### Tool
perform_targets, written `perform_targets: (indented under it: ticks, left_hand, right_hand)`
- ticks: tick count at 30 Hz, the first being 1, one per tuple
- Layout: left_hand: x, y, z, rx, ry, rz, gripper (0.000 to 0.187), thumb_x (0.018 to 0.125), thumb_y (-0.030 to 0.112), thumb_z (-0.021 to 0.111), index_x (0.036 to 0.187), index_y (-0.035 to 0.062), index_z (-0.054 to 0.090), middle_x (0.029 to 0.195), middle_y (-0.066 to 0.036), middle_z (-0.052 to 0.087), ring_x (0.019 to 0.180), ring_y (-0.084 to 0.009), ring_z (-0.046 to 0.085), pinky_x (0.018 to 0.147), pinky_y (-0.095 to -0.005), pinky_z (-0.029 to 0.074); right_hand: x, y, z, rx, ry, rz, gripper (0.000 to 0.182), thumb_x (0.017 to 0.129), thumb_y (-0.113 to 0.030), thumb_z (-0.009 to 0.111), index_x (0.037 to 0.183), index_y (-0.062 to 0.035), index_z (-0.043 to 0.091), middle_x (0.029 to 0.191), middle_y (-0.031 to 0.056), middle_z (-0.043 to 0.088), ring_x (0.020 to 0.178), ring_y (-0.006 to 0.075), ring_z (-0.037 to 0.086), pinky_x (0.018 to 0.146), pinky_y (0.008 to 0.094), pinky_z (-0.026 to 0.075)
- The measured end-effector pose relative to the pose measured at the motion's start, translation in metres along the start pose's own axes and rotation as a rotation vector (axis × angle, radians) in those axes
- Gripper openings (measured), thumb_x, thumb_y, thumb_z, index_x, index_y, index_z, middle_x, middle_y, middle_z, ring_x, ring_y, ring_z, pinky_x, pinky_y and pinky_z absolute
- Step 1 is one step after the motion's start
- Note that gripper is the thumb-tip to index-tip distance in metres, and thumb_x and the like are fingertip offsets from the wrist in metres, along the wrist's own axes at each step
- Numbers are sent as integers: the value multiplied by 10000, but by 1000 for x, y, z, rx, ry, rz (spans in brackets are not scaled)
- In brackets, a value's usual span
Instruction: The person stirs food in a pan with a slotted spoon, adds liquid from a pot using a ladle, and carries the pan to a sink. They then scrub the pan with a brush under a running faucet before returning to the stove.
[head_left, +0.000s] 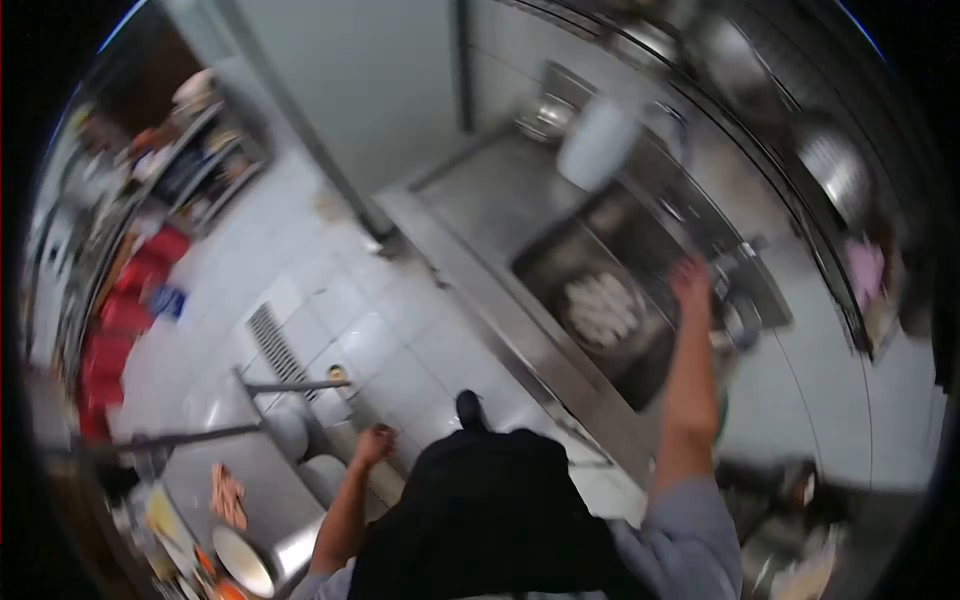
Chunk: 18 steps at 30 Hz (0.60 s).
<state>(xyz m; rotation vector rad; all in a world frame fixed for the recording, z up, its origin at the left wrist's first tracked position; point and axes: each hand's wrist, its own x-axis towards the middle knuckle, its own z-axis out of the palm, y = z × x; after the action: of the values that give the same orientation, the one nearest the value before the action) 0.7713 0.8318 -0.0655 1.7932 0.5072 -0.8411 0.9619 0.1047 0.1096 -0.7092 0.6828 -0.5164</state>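
My right hand (pixel 690 282) reaches over the steel sink (pixel 545 265), close to the tap (pixel 742 255) on its back ledge. Blur hides its fingers, and I cannot tell whether they grip anything. Below and to the left of this hand, several pale, oblong pieces (pixel 603 310) lie heaped in a basin, apparently in a round vessel. My left hand (pixel 375 444) hangs low at my side with its fingers curled in, nothing showing in it. Nearest to it is a steel worktable (pixel 195 480).
A white container (pixel 598 145) and a metal bowl (pixel 545 118) stand on the drainboard. Above the sink runs a rack with a perforated ladle or colander (pixel 835 170). Red crates (pixel 125 310) line the far left. A floor grate (pixel 275 340) crosses the white tiles.
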Motion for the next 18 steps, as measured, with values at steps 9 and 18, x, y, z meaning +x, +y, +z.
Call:
perform_targets:
  ticks: [9, 18]
  left_hand:
    - [1, -5, -39, 143, 23, -287, 312, 903, 250, 563, 1080, -7, 547, 716, -107, 595, 577, -226, 617, 477, -352, 507]
    - [40, 13, -31, 586, -310, 206, 268, 897, 241, 579, 1002, -3, 544, 690, -118, 591, 528, -229, 602, 449, -361, 500]
  right_hand:
    - [-15, -21, -43, -544, -198, 214, 216, 890, -61, 516, 1047, 85, 531, 1005, 203, 622, 890, 329, 650, 784, 412, 557]
    - [20, 14, -139, -167, -6, -17, 265, 897, -52, 501, 1129, 72, 478, 1050, 194, 586, 999, 343, 597, 835, 457, 532]
